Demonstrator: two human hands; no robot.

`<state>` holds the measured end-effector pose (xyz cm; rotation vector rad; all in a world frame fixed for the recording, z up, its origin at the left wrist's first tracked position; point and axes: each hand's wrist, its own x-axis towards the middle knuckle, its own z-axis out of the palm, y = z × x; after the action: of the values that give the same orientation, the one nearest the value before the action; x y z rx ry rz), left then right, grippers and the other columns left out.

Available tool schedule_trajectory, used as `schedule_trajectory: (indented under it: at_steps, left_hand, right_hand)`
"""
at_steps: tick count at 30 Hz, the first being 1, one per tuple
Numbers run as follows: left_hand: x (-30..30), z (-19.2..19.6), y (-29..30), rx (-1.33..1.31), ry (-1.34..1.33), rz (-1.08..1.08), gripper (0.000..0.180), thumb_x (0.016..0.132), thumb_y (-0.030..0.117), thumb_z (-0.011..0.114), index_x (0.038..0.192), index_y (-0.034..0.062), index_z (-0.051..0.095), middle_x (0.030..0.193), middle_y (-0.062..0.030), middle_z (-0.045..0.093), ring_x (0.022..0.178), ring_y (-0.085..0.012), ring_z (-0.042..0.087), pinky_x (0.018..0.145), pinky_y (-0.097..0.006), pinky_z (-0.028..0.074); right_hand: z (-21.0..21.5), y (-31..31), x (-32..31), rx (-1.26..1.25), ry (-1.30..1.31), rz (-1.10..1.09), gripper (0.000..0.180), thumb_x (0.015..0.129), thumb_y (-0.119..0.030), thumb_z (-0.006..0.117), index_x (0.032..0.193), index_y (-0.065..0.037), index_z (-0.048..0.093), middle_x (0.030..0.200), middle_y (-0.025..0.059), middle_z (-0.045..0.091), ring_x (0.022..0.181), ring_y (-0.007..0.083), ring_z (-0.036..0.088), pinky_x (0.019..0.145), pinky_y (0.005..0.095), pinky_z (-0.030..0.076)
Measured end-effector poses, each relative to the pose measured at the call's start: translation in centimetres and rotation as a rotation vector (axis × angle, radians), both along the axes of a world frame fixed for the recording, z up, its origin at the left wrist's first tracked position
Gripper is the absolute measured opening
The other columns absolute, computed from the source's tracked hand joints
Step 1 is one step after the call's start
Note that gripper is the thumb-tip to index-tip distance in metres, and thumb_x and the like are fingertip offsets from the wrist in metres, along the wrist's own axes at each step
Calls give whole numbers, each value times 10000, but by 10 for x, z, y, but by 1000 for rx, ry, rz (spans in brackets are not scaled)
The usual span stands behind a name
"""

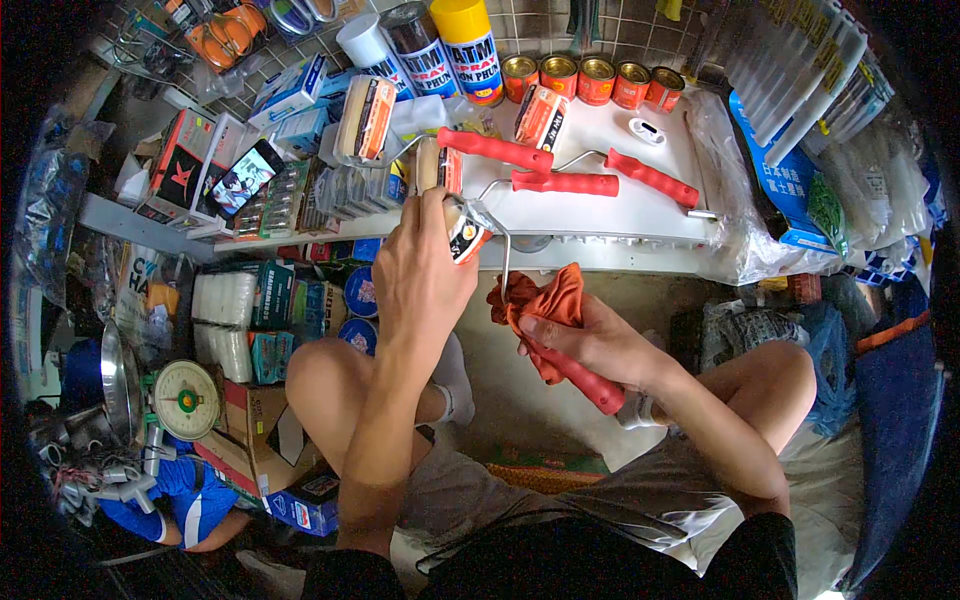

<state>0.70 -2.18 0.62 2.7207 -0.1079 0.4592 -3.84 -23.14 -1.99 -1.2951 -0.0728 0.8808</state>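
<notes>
Left hand (pixel 425 265) closes round roller (pixel 468 234) | right hand (pixel 598 345) clasps cloth (pixel 556 298) and handle (pixel 580 379) | risk: bunched cloth could slip, twisting roller

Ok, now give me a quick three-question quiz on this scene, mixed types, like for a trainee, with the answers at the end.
1. Multiple choice: what colour is the cap on the rightmost of the three spray cans?
A) white
B) yellow
C) black

2. Count: how many small orange-red tins with gold-coloured lids stand in the row at the back of the white tabletop?

3. True or false: the left hand grips the wrapped roller head while the right hand holds the same roller's red handle and an orange cloth.

Key: 1. B, yellow. 2. Five. 3. True.
</notes>
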Motion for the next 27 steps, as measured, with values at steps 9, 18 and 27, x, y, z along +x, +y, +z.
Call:
schedule_trajectory:
  at_steps: [9, 18, 27]
  left_hand:
    - [6, -2, 11, 72, -31, -47, 499, 791, 127, 772, 1226, 61, 537, 1074, -183, 650, 892, -421, 684, 740, -493, 558]
    - [-1, -14, 1, 66, -65, -61, 459, 769, 122, 791, 1155, 50, 555, 1025, -166, 647, 840, -396, 692, 706, -467, 563]
    - [11, -11, 11, 33, -77, -46, 420, 785, 158, 785, 1138, 68, 575, 1049, -160, 650, 850, -399, 690, 701, -476, 554]
  right_hand:
    - [-7, 3, -1, 209, -228, 100, 123, 1031, -142, 572, 1068, -26, 587, 858, 28, 647, 738, 105, 584, 714, 301, 508]
    - [-18, 10, -9, -381, -486, -68, 478, 1032, -427, 569, 812, -3, 581, 559, 79, 580, 524, 200, 623, 576, 375, 515]
    - [-9, 2, -14, 143, -218, 34, 169, 1019, -123, 539, 1150, -17, 556, 980, 50, 648, 825, 104, 605, 712, 304, 510]
